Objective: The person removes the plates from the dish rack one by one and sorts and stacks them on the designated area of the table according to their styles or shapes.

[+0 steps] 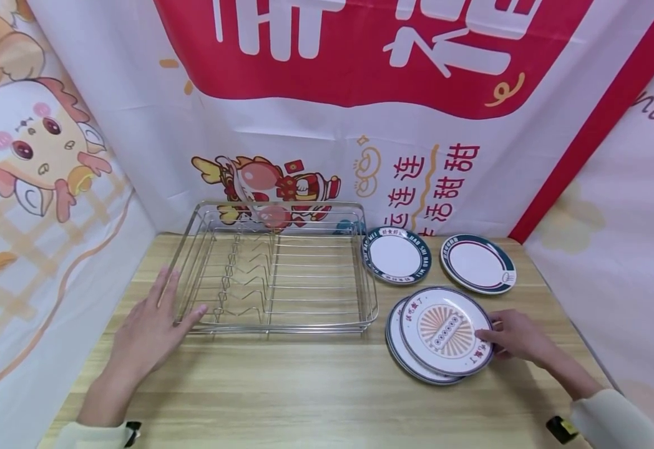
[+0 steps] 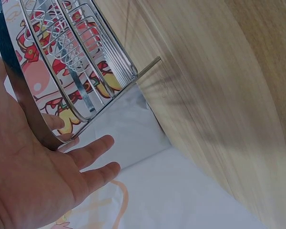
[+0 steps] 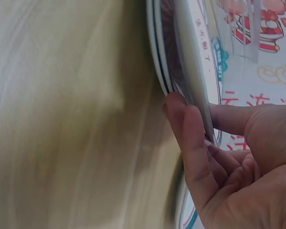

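Note:
In the head view my right hand [image 1: 515, 333] pinches the right edge of a white plate [image 1: 445, 330] with an orange sunburst pattern. That plate sits tilted and offset over other similar plates [image 1: 402, 358]. From the right wrist, the thumb lies on the plate's face and the fingers [image 3: 195, 143] are beneath its rim. My left hand [image 1: 150, 330] touches the front left corner of a metal wire dish rack [image 1: 271, 327], its fingers extended along the rack's side. The left wrist view shows the palm [image 2: 33, 176] against the rack's rim [image 2: 24, 105].
Two green-rimmed plates, one round [image 1: 397, 255] and one oval [image 1: 478, 263], lie behind the stack. Printed cloth [image 1: 304, 118] stands behind the wooden table [image 1: 282, 393] and along both its sides.

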The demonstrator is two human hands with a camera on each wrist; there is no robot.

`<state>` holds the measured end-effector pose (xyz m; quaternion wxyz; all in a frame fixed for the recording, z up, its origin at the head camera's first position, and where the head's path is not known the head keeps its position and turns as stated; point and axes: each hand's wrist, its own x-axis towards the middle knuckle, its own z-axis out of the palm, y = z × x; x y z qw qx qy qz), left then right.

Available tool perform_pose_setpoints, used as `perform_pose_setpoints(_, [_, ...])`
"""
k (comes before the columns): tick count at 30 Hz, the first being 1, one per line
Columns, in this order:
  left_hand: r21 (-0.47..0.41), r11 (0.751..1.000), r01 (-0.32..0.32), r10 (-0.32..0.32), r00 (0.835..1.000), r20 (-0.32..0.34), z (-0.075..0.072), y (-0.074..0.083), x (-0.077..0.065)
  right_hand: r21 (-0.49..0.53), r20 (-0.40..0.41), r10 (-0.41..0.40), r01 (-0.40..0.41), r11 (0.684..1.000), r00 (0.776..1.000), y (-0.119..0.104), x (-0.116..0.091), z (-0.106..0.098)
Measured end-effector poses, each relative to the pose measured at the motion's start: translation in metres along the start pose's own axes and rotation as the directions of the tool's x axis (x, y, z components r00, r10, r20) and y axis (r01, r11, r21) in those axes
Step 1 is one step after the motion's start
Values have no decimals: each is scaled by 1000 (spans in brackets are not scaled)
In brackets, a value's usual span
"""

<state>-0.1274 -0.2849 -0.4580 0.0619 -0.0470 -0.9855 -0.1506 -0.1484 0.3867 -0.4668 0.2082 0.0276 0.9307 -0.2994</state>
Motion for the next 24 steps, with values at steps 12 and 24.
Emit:
perform_pose_setpoints(12, [8,1000,0,0,1000,5,0,-1,1,-189,-48,-33,23,982,998,-10,-1,31])
perform_pose_setpoints(24, [0,1000,-2,2,999,55,-3,-4,3,-297,-60,-76,55,953,995,-21,-5,28])
